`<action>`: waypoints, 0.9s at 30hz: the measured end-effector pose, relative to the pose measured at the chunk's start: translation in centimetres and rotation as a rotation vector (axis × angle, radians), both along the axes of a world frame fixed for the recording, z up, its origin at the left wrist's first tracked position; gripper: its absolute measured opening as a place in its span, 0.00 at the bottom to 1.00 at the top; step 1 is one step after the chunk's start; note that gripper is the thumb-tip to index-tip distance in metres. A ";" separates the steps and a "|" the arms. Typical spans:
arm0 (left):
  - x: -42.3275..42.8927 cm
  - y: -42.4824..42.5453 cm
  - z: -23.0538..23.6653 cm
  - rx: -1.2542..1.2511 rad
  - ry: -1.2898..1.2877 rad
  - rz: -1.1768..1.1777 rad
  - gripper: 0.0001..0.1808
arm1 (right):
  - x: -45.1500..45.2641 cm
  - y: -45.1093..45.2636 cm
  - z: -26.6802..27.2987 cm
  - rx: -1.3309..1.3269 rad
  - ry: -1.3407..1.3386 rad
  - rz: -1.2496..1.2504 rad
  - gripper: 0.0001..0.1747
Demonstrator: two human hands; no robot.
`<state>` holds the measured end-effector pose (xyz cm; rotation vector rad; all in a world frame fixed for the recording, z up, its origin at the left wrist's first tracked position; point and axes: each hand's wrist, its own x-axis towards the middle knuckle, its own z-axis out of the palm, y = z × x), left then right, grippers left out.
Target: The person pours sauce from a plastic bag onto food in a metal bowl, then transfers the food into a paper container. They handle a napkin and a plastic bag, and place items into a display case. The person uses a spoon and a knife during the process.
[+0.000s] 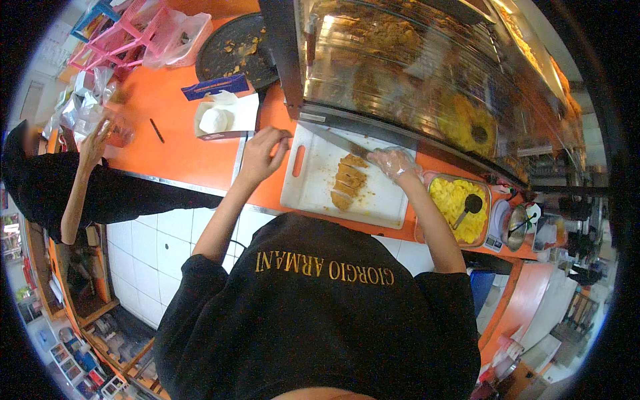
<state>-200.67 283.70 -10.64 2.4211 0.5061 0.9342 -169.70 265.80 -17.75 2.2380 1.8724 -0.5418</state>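
Note:
My right hand, in a clear plastic glove, grips the handle of a kitchen knife. Its blade points left across the far side of a white cutting board. On the board lies a breaded fried cutlet cut into several strips, with crumbs around it. My left hand is bare, loosely curled and holds nothing that I can see. It hovers by the board's left edge. Beyond it stands an opened paper box with a mound of white rice inside.
A glass display case borders the board's far side. Right of it sits a tray of yellow food with a black scoop. At left are a round black tray, pink baskets and a co-worker's hand by plastic bags.

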 end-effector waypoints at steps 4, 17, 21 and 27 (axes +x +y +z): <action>-6.6 1.0 -4.3 -0.093 0.114 0.187 0.06 | -3.3 0.6 1.0 0.138 -0.149 -0.178 0.26; -11.2 0.5 -10.8 -0.145 0.254 0.769 0.07 | -8.4 -0.3 -2.4 0.680 0.125 0.248 0.25; -11.2 0.7 -10.3 -0.156 0.324 0.777 0.06 | -11.3 3.9 -0.9 0.730 0.471 -0.002 0.26; -11.3 0.7 -10.2 -0.194 0.256 0.764 0.05 | -19.2 17.3 4.3 0.824 0.509 0.351 0.29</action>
